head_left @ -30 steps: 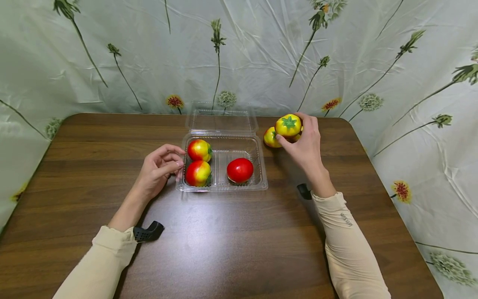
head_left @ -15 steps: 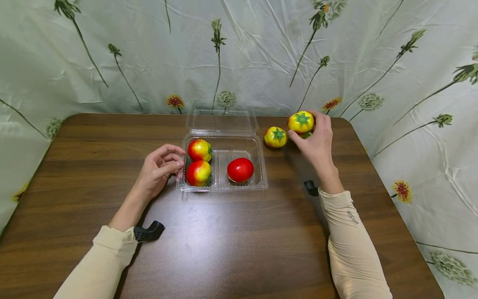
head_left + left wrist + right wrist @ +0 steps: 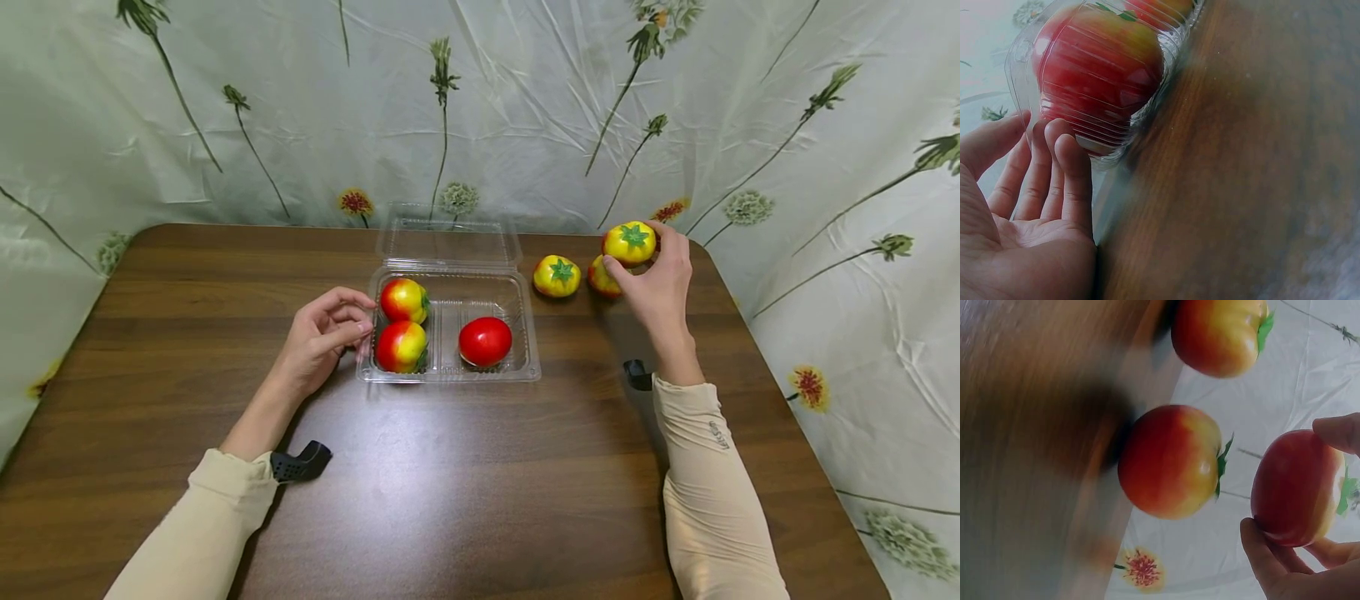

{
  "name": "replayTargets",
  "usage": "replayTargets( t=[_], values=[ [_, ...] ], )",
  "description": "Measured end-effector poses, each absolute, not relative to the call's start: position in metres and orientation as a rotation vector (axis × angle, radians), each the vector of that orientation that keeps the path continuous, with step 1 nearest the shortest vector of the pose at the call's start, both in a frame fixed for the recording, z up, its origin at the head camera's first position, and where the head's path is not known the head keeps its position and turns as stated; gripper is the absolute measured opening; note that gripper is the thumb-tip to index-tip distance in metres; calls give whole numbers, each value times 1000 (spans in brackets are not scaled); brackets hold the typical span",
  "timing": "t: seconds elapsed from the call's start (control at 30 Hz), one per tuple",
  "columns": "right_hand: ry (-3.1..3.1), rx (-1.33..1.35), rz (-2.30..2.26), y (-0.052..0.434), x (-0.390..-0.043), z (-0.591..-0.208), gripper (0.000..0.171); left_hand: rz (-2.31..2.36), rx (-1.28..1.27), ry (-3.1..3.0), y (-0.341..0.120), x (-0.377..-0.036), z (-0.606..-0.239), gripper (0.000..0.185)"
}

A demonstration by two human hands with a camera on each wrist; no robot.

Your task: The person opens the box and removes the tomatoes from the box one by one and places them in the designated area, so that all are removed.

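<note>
My right hand (image 3: pixel 661 280) holds a red-and-yellow tomato (image 3: pixel 628 242) with a green star-shaped top, between thumb and fingers. In the right wrist view this tomato (image 3: pixel 1294 487) hangs clear of the table. Just below it in the head view stands a second tomato (image 3: pixel 603 276), partly covered, and a third tomato (image 3: pixel 557 277) lies to its left. My left hand (image 3: pixel 324 337) pinches the left rim of a clear plastic container (image 3: pixel 450 379). Inside are two red-and-yellow tomatoes (image 3: pixel 401 347) at the left and a red tomato (image 3: pixel 485 342) at the right.
The container's clear lid (image 3: pixel 450 236) stands raised at the back, near the far edge of the brown wooden table (image 3: pixel 450 475). Behind the table hangs a pale cloth (image 3: pixel 300 108) printed with flowers.
My right hand has carried its tomato to the right, from above the leftmost loose tomato to above the other one, uncovering more of both. The left hand and container have stayed in place.
</note>
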State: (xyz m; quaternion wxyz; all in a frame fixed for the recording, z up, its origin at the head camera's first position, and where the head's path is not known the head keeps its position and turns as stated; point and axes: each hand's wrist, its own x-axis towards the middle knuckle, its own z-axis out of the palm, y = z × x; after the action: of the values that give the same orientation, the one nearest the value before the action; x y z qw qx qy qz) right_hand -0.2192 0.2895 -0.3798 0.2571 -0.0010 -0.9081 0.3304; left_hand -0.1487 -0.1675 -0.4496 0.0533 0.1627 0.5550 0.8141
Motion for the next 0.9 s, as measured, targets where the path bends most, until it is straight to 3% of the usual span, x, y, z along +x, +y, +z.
replayTargets(
  t=[0.9],
  values=[
    [-2453, -235, 946, 329, -224, -387, 67, 2466, 449, 1718, -166, -148, -448, 24]
  ],
)
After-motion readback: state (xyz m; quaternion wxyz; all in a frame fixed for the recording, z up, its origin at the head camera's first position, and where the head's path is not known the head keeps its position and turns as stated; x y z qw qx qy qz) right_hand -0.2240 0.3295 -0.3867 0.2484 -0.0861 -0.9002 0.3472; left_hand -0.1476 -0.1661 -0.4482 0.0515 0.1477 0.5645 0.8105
